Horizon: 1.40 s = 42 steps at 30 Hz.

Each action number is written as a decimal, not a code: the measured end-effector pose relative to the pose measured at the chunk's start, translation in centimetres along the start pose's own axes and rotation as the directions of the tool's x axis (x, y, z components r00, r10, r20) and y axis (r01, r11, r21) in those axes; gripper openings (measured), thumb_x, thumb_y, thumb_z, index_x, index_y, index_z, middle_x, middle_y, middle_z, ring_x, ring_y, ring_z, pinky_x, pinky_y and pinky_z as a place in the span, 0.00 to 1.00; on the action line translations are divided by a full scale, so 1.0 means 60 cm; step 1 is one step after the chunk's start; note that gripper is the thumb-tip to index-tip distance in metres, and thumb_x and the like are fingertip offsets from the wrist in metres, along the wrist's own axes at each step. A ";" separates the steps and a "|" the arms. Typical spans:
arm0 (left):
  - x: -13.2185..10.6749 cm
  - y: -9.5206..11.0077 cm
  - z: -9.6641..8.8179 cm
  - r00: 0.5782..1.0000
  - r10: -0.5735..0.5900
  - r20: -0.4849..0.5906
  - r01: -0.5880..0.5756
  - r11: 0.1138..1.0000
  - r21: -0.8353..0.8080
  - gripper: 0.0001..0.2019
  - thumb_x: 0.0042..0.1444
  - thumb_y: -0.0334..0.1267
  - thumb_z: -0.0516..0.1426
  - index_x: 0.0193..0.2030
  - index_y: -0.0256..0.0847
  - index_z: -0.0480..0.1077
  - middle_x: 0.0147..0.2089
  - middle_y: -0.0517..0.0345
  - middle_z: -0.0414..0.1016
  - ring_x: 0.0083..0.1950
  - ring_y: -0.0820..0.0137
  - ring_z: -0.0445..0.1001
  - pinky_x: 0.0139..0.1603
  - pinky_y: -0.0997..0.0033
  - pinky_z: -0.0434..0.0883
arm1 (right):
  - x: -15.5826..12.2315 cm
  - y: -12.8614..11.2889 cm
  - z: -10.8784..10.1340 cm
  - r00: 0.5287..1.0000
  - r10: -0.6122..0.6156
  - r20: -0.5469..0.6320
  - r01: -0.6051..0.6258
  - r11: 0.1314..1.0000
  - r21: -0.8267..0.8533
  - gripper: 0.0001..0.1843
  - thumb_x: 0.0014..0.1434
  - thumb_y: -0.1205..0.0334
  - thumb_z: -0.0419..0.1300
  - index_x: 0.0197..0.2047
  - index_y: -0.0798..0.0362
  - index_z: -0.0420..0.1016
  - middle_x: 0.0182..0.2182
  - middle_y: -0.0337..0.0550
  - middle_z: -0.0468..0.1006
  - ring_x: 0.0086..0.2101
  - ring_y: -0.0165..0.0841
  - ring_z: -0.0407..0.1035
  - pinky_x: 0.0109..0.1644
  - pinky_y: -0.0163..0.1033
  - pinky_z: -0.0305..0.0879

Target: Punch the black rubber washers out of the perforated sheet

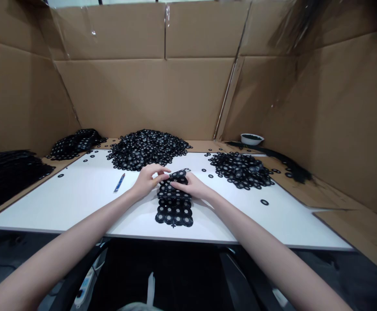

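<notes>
A black rubber sheet of joined rings (174, 207) lies flat on the white board (78, 203) in front of me. My left hand (148, 179) pinches the sheet's far left corner. My right hand (191, 185) presses on its far right part, fingers on the rings. A big heap of loose black rings (147, 148) lies just beyond my hands. A smaller heap of rings (242, 169) sits to the right.
A blue pen (119, 182) lies left of my hands. Stacked black sheets (7, 172) fill the far left, another pile of sheets (76, 142) sits behind them. A white bowl (251, 138) stands at the back right. Cardboard walls (162, 95) surround the board. Stray rings (264, 202) dot it.
</notes>
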State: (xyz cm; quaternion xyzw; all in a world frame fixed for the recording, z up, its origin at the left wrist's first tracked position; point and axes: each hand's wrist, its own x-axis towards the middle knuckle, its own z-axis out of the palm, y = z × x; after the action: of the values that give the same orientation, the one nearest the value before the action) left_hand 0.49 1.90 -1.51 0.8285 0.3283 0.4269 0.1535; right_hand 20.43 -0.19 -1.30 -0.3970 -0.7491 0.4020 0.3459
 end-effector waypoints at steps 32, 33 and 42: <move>0.028 -0.146 -0.072 0.654 -0.570 -0.498 0.282 0.794 -0.538 0.14 0.33 0.39 0.66 0.29 0.35 0.75 0.32 0.54 0.76 0.38 0.65 0.74 0.48 0.64 0.69 | -0.007 -0.006 0.004 0.991 0.128 -0.025 -0.127 0.991 0.032 0.21 0.46 0.46 0.63 0.29 0.56 0.65 0.27 0.39 0.69 0.28 0.31 0.62 0.31 0.36 0.58; 0.028 -0.150 -0.075 0.639 -0.568 -0.519 0.283 0.801 -0.528 0.13 0.33 0.38 0.66 0.29 0.36 0.75 0.32 0.54 0.77 0.39 0.64 0.74 0.49 0.63 0.69 | -0.006 -0.006 0.004 0.991 0.130 -0.020 -0.129 0.991 0.033 0.21 0.46 0.46 0.63 0.29 0.56 0.65 0.27 0.39 0.69 0.28 0.31 0.62 0.31 0.36 0.58; 0.038 -0.150 -0.079 0.608 -0.624 -0.492 0.251 0.738 -0.626 0.14 0.51 0.45 0.55 0.38 0.37 0.73 0.51 0.48 0.74 0.53 0.65 0.71 0.54 0.68 0.68 | -0.007 -0.007 0.003 0.989 0.144 -0.014 -0.143 0.988 0.060 0.21 0.47 0.47 0.64 0.32 0.57 0.67 0.31 0.43 0.73 0.32 0.34 0.66 0.34 0.38 0.61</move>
State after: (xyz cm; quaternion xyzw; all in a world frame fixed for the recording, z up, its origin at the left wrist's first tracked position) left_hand -6.12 9.99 -2.13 0.4340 0.4389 0.7122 0.3344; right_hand 20.33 -0.78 -1.09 -0.4432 -0.7034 0.4439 0.3345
